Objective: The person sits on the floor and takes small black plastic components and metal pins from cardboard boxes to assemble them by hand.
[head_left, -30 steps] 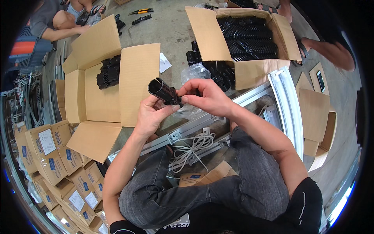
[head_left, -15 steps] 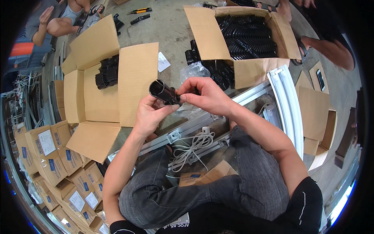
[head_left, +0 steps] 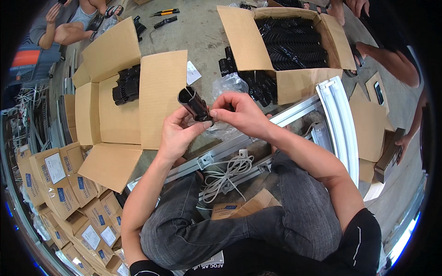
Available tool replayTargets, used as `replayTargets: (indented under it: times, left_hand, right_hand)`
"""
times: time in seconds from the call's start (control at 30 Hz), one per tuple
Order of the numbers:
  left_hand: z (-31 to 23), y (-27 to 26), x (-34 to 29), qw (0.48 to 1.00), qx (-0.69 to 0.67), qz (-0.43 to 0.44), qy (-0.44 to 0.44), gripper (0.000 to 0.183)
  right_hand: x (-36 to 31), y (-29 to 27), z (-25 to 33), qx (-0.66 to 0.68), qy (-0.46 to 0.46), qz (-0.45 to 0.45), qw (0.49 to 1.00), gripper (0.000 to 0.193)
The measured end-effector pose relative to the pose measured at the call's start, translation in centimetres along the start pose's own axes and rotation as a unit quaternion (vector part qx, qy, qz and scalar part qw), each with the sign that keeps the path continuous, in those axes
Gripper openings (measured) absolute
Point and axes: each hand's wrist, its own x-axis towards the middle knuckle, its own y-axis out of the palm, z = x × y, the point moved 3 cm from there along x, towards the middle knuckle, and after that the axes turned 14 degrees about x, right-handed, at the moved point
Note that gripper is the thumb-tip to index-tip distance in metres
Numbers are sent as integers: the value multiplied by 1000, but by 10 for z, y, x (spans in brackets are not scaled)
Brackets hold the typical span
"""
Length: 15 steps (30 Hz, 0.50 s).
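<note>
My left hand [head_left: 176, 134] grips a short, shiny black tubular part [head_left: 194, 104], its hollow open end tilted up and away from me. Thumb and fingers wrap its lower end. My right hand [head_left: 240, 114] is closed in a pinch at that same end, thumb and forefinger touching the part's side. Whether a smaller piece sits between those fingertips is hidden. Left of my hands, an open cardboard box [head_left: 120, 131] holds a stack of black parts [head_left: 126, 85]. Beyond my right hand lie loose black parts [head_left: 261, 87] and a clear plastic bag [head_left: 229, 84].
A fuller cardboard box [head_left: 248, 39] of black parts stands far right. White metal rails [head_left: 340, 126] and a coiled white cable [head_left: 232, 172] lie by my legs. Small cartons [head_left: 55, 179] are piled left. A phone [head_left: 379, 93] lies right. Other people are near the edges.
The tubular part has tipped slightly more upright in my hands. At the right edge, another person's hand has come in holding a long dark piece by the flattened cardboard.
</note>
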Motion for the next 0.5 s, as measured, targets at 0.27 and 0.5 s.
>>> replayTargets:
  times: [0.27,0.5]
  left_hand:
    - [-6,7,0,951,285,-96,71,37]
    - [-18,21,0,861,461,-109,185,34]
  right_hand:
    - [-5,5,7,-183,-27,-38,982,34]
    - [1,-1,-18,-46,19,-72,996,30]
